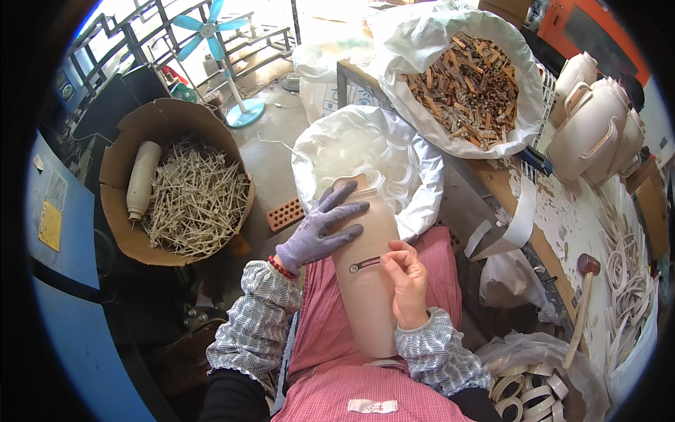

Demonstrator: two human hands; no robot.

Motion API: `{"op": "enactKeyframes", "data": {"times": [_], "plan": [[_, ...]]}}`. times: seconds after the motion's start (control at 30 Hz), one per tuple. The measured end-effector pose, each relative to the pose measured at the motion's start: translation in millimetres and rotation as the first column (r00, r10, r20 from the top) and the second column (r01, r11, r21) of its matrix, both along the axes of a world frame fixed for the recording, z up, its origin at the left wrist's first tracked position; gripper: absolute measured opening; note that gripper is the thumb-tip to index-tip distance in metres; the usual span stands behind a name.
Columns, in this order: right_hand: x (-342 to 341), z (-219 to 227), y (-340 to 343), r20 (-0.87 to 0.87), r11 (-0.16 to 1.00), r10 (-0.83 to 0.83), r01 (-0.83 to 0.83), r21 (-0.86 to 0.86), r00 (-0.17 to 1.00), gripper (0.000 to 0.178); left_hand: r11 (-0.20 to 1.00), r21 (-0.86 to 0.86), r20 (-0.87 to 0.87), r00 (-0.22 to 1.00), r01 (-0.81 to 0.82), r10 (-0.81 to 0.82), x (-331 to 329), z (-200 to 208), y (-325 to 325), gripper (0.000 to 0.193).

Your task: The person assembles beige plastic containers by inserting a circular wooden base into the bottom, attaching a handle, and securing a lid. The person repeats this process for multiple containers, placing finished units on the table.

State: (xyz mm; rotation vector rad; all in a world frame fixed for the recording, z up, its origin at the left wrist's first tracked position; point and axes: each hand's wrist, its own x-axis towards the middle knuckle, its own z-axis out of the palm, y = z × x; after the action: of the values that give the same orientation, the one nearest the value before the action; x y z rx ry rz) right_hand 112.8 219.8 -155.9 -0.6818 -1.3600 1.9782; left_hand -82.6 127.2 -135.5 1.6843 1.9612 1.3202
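Across my lap lies a long beige plastic flask shell [367, 295], tilted, its far end by the bag of clear rings. My left hand [329, 225], in a purple-grey glove, grips the shell's upper part with its fingers laid over the surface. A narrow dark label [365, 264] sits on the shell's side. My bare right hand [406, 278] pinches at the label's right end between thumb and forefinger; the fingertips cover that end, so whether it is stuck down there is hidden.
A white bag [309, 151] of clear rings stands ahead; a larger bag [394, 77] holds brown pieces. At left is a cardboard box [116, 228] of thin sticks. On the right-hand bench [555, 218] lie a mallet [583, 302], pale strips and beige jugs [587, 133]. Rings [538, 401] fill a bag below.
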Motion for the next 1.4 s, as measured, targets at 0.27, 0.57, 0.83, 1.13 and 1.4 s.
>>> {"op": "enactKeyframes", "data": {"times": [0.27,0.57,0.83,1.13,1.4], "plan": [[-7.4,-17.7,2.4,0.078,0.989,-0.086,0.075,0.13,0.993,0.007,0.997,-0.056,0.017,0.999,0.044,-0.043,0.2,4.0,-5.5,0.068],[-1.3,-46.3,33.2,0.201,0.995,0.082,-0.092,0.039,0.976,0.052,0.995,-0.065,-0.113,0.992,-0.07,0.062,7.1,-1.0,-7.8,0.078],[0.7,-25.4,15.5,0.364,0.539,0.204,-0.414,0.733,0.909,0.079,0.872,-0.276,-0.718,0.69,-0.405,0.093,23.7,29.2,24.0,0.049],[-44.7,49.2,195.0,0.064,0.421,-0.082,-0.023,0.907,0.995,0.016,0.357,-0.931,-0.073,0.997,-0.072,0.01,-9.6,5.0,-53.8,0.068],[-99.6,55.9,346.6,0.374,0.215,-0.567,-0.307,0.927,0.734,0.019,0.757,-0.638,0.298,0.863,-0.138,0.409,31.4,-37.3,-123.5,0.033]]}}
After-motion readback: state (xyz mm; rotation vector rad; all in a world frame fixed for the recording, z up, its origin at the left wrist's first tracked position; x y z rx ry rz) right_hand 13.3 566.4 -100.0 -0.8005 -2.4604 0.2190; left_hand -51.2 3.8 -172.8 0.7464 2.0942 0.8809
